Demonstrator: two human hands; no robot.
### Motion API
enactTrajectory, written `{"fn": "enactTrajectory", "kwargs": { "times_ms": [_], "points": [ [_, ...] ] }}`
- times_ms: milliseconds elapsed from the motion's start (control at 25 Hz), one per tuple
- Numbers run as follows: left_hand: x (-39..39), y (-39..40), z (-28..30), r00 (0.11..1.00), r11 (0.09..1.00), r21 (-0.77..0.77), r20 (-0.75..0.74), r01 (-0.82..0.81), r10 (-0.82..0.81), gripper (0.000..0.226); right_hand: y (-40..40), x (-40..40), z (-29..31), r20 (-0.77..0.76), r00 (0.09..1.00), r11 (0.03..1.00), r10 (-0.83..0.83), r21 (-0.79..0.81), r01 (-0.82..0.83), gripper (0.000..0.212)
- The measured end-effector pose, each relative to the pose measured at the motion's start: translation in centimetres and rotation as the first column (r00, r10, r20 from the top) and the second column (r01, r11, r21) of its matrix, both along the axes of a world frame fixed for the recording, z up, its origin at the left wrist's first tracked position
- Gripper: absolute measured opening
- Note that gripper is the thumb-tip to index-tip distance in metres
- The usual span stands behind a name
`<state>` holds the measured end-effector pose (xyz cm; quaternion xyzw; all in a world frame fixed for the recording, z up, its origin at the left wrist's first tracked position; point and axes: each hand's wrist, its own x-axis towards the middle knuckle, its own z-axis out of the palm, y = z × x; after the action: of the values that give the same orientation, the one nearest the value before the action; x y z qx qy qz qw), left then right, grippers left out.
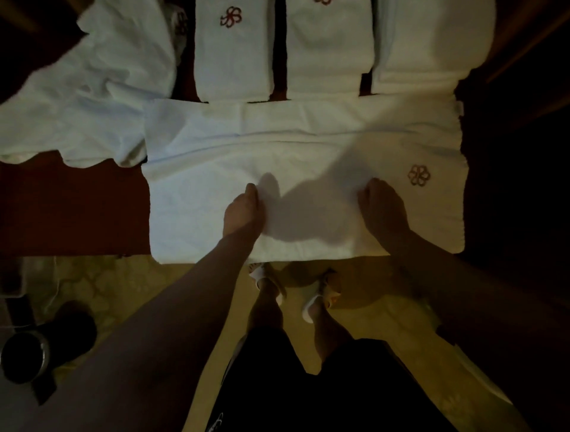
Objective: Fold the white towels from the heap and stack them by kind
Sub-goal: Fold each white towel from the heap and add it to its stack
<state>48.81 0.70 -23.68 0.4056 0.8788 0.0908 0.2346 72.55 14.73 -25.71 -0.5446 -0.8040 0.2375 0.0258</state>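
Bare arms, black shorts point(308, 385), white slippers point(311, 305)

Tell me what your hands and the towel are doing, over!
Left hand and right hand both pressing flat on towel. Towel half folded. Heap overlaps its left corner.

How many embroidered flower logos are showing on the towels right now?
4: folded stack, spread towel, a partly hidden one on the heap, another cut off at top. Others may be hidden.
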Motion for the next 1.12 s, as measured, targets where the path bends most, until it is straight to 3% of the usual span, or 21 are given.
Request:
{"fn": "enactTrajectory", "kwargs": {
  "times_ms": [160,240,320,440,600,680,760,840,920,1120],
  "points": [
    [2.1,-3.1,-0.9,0.953,0.96,0.059,-0.146,0.275,-0.264,0.037,-2.8,2.5,-0.6,-0.056,0.973,0.958,0.224,0.195,-0.21,0.015],
    [2.2,-4.3,-1.8,0.914,0.929,0.065,-0.217,0.365,-0.344,0.041,-3.3,3.4,-0.8,-0.014,0.969,0.949,0.247,0.205,-0.239,0.017],
    [2.6,-5.0,-1.9,0.903,0.92,0.051,-0.218,0.389,-0.37,0.046,-3.8,3.7,-0.7,0.077,0.975,0.958,0.21,0.181,-0.22,0.03],
    [3.2,-5.4,-2.2,0.878,0.896,-0.024,-0.193,0.442,-0.438,0.067,-4.7,3.9,-0.7,0.247,0.929,0.933,0.275,0.165,-0.32,0.053],
    [3.0,-6.0,-1.9,0.871,0.885,-0.115,-0.162,0.451,-0.465,0.098,-5.7,3.9,-1.0,0.152,0.955,0.962,0.255,0.063,-0.267,0.078],
    [2.7,-6.3,-1.7,0.858,0.873,-0.107,-0.161,0.475,-0.487,0.09,-6.4,4.1,-1.1,0.107,0.96,0.966,0.258,-0.011,-0.259,0.097],
    [2.5,-6.8,-1.9,0.853,0.869,-0.066,-0.169,0.49,-0.494,0.059,-7.4,4.6,-1.7,0.124,0.939,0.947,0.32,-0.068,-0.314,0.108],
    [2.2,-7.7,-2.3,0.854,0.866,-0.005,-0.165,0.5,-0.494,0.03,-7.9,4.7,-2.0,0.135,0.939,0.948,0.315,-0.086,-0.306,0.1],
    [2.0,-8.6,-2.3,0.84,0.849,0.029,-0.165,0.528,-0.517,0.014,-8.3,4.4,-1.9,0.125,0.954,0.961,0.274,-0.084,-0.265,0.077],
    [2.0,-10.2,-0.6,0.874,0.883,0.005,-0.146,0.469,-0.463,0.013,-9.9,5.4,-1.3,0.04,0.968,0.968,0.246,0.032,-0.247,0.023]
  ]
}}
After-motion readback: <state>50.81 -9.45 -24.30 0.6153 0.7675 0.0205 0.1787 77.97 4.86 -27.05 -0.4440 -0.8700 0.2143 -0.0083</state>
